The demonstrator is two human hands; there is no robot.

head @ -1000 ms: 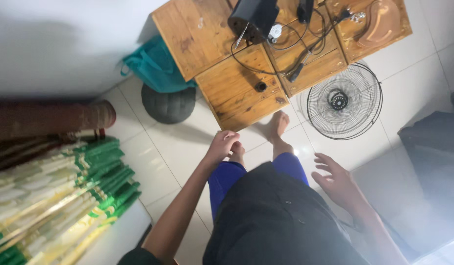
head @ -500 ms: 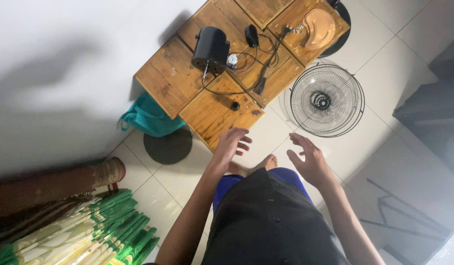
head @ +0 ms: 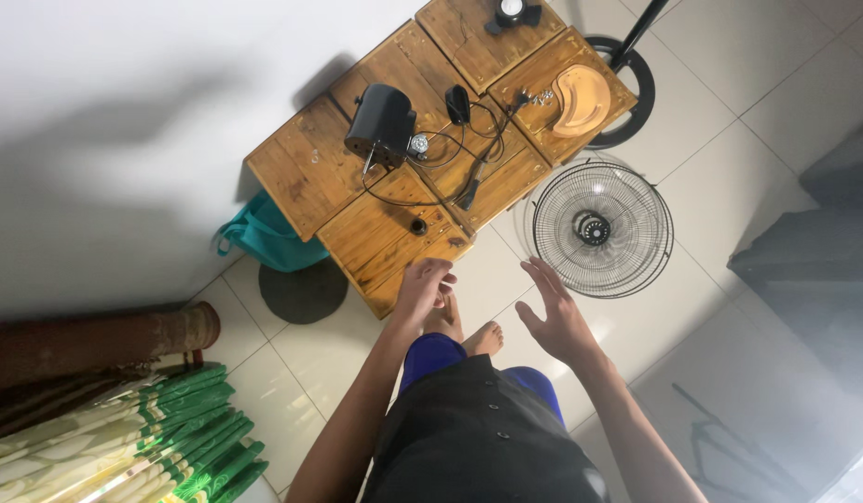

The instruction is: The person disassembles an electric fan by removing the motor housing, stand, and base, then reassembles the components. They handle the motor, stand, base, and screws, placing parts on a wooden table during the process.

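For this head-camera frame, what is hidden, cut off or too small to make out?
- Fan base ring: head view, partly behind the wooden table; its pole runs off the top edge.
- Small metal bits by the tan curved piece: too small to identify.
- Teal bag: partly under the table.
- Dark shape at right: cut off and hazy.
- Left hand and right hand: both empty; feet partly hidden behind them.

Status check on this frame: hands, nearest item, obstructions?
Left hand loosely curled, empty, at wooden table edge. Right hand open, empty, beside fan grille. Cables across tabletop.
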